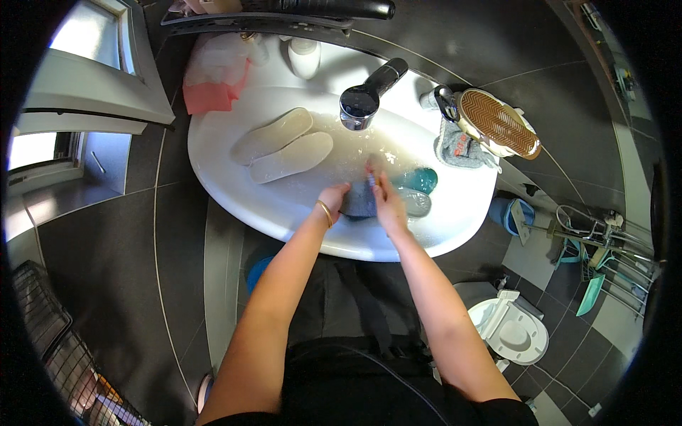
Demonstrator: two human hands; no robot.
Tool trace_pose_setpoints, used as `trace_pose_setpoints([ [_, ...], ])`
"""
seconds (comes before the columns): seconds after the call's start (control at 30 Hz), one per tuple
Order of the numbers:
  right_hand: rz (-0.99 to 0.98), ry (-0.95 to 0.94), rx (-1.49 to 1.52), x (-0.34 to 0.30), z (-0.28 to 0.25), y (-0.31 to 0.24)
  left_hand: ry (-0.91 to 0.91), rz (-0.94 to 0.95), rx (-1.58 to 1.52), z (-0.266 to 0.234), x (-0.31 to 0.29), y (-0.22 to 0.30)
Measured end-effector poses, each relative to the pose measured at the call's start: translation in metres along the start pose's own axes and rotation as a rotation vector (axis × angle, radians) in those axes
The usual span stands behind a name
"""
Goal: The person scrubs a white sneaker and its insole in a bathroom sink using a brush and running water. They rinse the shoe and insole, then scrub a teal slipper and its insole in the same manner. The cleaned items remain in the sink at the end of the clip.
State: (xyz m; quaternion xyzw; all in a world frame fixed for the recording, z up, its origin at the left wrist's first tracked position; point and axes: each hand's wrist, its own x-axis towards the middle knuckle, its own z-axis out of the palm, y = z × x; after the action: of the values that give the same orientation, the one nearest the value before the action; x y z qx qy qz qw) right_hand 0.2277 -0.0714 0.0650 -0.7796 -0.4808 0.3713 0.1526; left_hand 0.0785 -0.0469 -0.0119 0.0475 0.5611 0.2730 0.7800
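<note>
Clock centred on the grey piece (359, 201), 12 away from you. That piece sits low in the sink (213, 170), in cloudy water near the front wall, right between your hands. Left hand (333, 198) at 9: grip pinching the piece's left edge, thumb side up. Right hand (388, 204) at 3: fingers look closed on a slim tool (370, 175), maybe a brush, pointing toward 12.

Looks like scrubbing. To do it well: hold the left edge firm, brace the piece against the basin, use short even strokes away from your left fingers, turn the piece so each side gets covered. Keep strokes low, less splash. Mind the pale soles (284, 147) at 10 and the teal item (425, 180) between 2 and 3, both close enough to get knocked. Tap (361, 104) at 12 hangs well clear of your knuckles.

Hard to make out: the tool's working end is blurred, its type unsure. Left fingertips are hidden under the piece; its underside too. Can't tell if it's a shoe part or cloth. The clear oval item (416, 203) at 3 is partly behind your right hand. Cloudy water masks the basin floor.
</note>
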Motion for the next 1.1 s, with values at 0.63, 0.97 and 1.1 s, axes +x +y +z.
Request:
trace_pose_setpoints([
  [0.63,0.073,-0.194,0.017,-0.017,-0.003,-0.050,-0.056,0.218,-0.342,0.031,-0.041,0.019],
  [0.97,0.107,-0.153,-0.038,0.007,0.007,-0.055,-0.055,0.248,-0.451,0.038,-0.054,0.009],
  [1.1,-0.105,-0.199,-0.099,-0.032,0.018,-0.054,-0.122,0.283,-0.424,-0.007,-0.007,0.008],
])
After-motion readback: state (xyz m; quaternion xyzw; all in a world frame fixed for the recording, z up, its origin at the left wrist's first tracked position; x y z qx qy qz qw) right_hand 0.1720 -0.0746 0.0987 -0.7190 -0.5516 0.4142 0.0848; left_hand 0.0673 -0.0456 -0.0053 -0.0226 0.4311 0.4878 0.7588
